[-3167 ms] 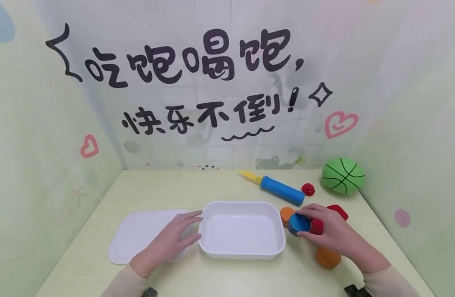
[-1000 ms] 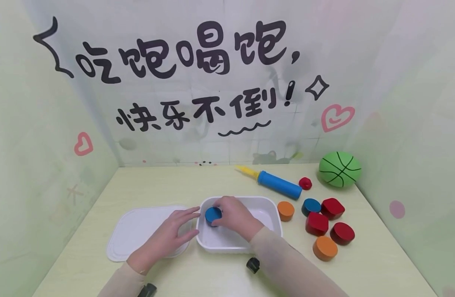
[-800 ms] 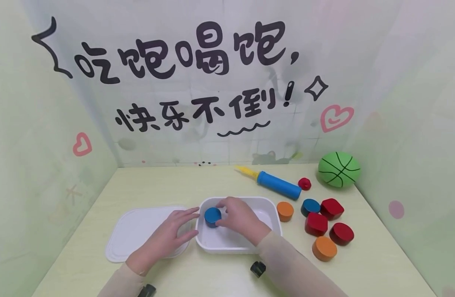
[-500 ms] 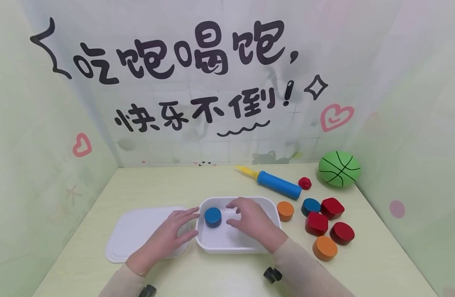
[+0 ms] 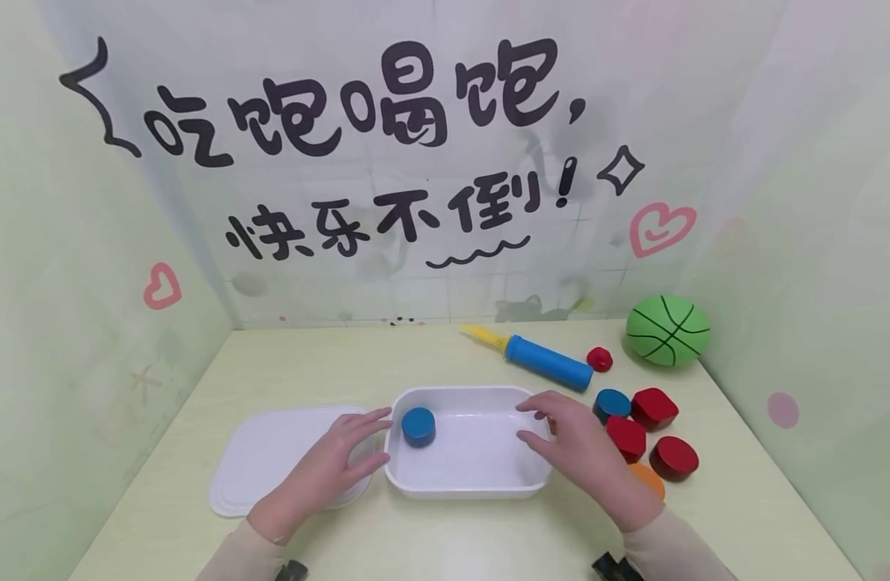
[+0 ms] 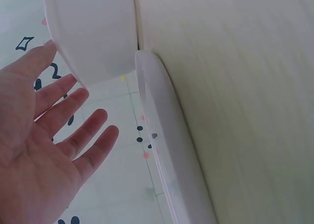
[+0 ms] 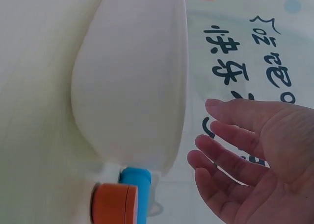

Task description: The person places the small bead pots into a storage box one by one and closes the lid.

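A blue round block [image 5: 419, 427] stands at the left end inside a white rectangular box [image 5: 474, 490]. My left hand [image 5: 336, 457] has its fingertips right at the box's left rim, fingers spread, above a white lid [image 5: 270, 452]. In the left wrist view the left hand [image 6: 49, 131] shows thumb and fingers apart, the thumb at the rim. My right hand [image 5: 578, 448] hangs over the box's right end with relaxed, parted fingers and nothing in them. The right wrist view shows that hand [image 7: 240, 160] beside the box wall [image 7: 132, 77], near an orange round block [image 7: 115, 204].
Right of the box lie another blue block [image 5: 612, 404], red blocks [image 5: 674, 457] and an orange block [image 5: 649, 481] partly behind the right arm. Behind them are a blue pump [image 5: 549, 361] with a yellow nozzle, a small red piece [image 5: 599, 359] and a green ball [image 5: 667, 331].
The right hand brought a blue round block from the right into the box, let it go at the left end, and drew back rightward. The left hand stayed at the rim.
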Motion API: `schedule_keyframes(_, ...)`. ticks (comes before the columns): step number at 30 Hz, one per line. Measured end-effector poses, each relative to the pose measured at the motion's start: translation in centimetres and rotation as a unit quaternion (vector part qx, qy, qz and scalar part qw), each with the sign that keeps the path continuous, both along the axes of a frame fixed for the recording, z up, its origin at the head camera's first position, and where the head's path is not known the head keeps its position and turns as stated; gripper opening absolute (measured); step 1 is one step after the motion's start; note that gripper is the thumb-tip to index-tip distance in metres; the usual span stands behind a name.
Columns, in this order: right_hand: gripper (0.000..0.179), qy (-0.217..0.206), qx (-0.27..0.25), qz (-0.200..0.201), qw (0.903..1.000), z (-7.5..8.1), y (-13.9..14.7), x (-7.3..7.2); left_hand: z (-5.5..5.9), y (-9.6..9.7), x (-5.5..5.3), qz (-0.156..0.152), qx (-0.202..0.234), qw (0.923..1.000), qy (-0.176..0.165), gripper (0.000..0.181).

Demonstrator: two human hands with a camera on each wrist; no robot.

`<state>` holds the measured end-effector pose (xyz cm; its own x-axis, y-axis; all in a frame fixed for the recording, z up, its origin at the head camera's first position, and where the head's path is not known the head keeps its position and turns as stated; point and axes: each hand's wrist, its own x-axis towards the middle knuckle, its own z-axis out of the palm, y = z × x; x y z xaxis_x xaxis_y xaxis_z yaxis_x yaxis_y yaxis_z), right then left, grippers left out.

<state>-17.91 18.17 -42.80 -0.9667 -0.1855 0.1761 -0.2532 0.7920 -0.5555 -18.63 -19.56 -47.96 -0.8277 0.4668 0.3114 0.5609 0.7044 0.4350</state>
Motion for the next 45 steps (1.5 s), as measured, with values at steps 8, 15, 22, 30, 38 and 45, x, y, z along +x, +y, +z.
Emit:
schedule_keyframes(8,0.040,0.008,0.036,-0.016,0.9992,-0.1,4.9,2.2,0.1,-0.1,0.2,0.004,-0.010,0.9999,0.004,0.048)
schedule_keyframes(15,0.040,0.007,0.071,-0.040,0.9967,-1.2,7.2,3.4,0.3,-0.5,0.4,0.015,-0.007,0.9998,0.011,0.047)
schedule_keyframes(22,0.048,-0.031,0.099,-0.065,0.9925,-1.6,9.7,4.5,0.4,-0.4,0.2,0.010,-0.006,0.9998,0.014,0.048)
schedule_keyframes(30,0.056,-0.088,0.135,-0.071,0.9844,-1.2,12.0,5.0,0.5,-0.2,0.3,0.014,-0.008,0.9999,0.001,0.048)
schedule_keyframes(38,0.065,-0.104,0.138,-0.068,0.9826,-1.7,13.1,5.4,0.3,-0.1,0.1,0.008,-0.002,1.0000,-0.001,0.048)
schedule_keyframes(45,0.066,-0.124,0.120,-0.066,0.9829,-2.3,13.6,5.3,0.1,0.1,0.1,0.007,-0.001,1.0000,-0.005,0.049)
